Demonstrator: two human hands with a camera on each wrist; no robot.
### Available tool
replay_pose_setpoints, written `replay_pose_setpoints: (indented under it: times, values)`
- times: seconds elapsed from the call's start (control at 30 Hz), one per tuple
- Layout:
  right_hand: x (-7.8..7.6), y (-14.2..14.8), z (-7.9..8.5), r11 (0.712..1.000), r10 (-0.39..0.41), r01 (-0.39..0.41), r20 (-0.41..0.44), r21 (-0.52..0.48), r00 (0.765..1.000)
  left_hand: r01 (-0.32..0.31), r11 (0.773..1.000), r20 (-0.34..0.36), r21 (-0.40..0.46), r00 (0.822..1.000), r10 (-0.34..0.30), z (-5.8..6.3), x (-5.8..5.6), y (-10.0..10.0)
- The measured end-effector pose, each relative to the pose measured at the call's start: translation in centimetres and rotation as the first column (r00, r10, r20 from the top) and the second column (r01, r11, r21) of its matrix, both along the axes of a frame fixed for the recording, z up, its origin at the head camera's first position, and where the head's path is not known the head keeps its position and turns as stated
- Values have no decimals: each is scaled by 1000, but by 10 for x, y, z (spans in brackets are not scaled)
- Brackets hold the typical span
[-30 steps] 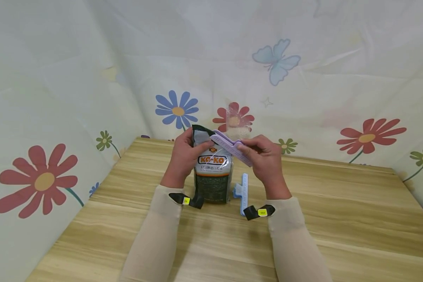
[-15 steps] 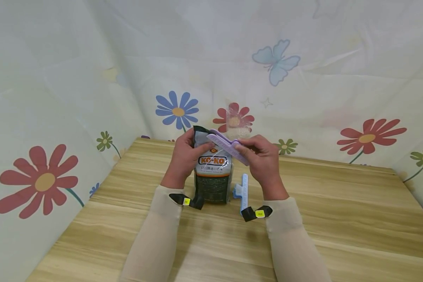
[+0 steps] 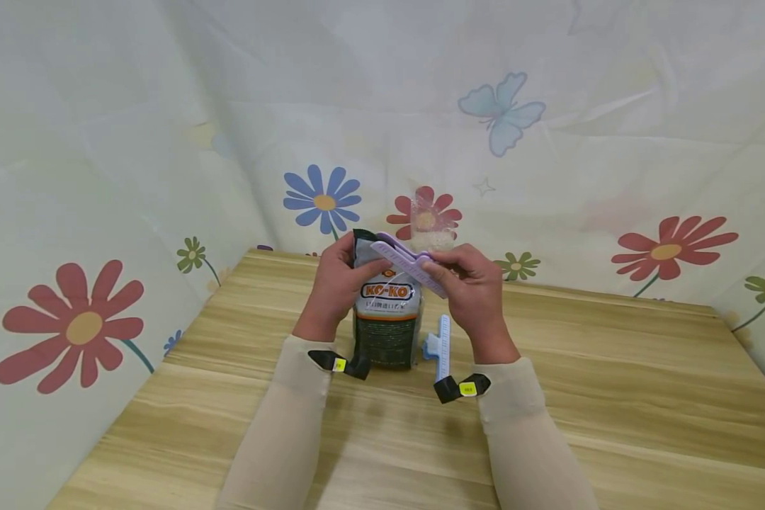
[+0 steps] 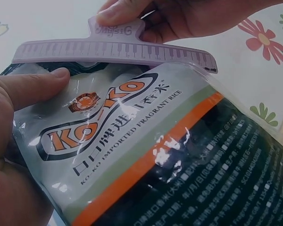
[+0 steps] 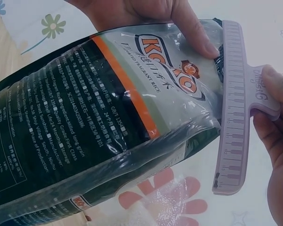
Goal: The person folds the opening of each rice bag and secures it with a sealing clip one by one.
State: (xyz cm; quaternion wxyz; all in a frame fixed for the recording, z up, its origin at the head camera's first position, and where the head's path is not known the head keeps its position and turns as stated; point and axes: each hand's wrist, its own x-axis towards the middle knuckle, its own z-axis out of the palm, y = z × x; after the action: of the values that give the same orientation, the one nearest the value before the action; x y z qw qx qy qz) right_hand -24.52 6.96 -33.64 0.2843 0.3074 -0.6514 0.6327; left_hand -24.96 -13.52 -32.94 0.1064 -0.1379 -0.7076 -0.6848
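A green and silver KO-KO rice bag (image 3: 385,329) stands on the wooden table. My left hand (image 3: 336,292) grips its upper left side, thumb flat on the printed front and the other fingers behind. My right hand (image 3: 475,289) pinches the handle tabs of a lilac bag clip (image 4: 113,49) between thumb and fingers. The long, ruler-marked bar of the clip lies along the bag's top edge, tilted down to the right in the head view. In the right wrist view, one end of the clip (image 5: 233,108) sticks out past the bag's side.
A light blue bag clip (image 3: 444,343) lies on the table (image 3: 612,382) just right of the rice bag. Behind the rice bag stands a clear plastic bag (image 3: 435,237) with pale contents. A flower-print cloth (image 3: 548,163) rises behind the table.
My right hand and the lilac clip have shifted a little to the left, further along the bag's top edge. The left hand keeps its grip on the bag.
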Motion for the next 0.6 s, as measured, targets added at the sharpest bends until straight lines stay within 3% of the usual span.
replay_pose_setpoints:
  times: [0.23,0.6]
  values:
    - [1,-1,2,1000,24,-24,-24,-16,999,34,999,-14,-20,999,-34,0,0,2]
    - [0,-4,1,999,32,-33,-57,-25,998,16,998,-13,-56,1000,-17,1,1,3]
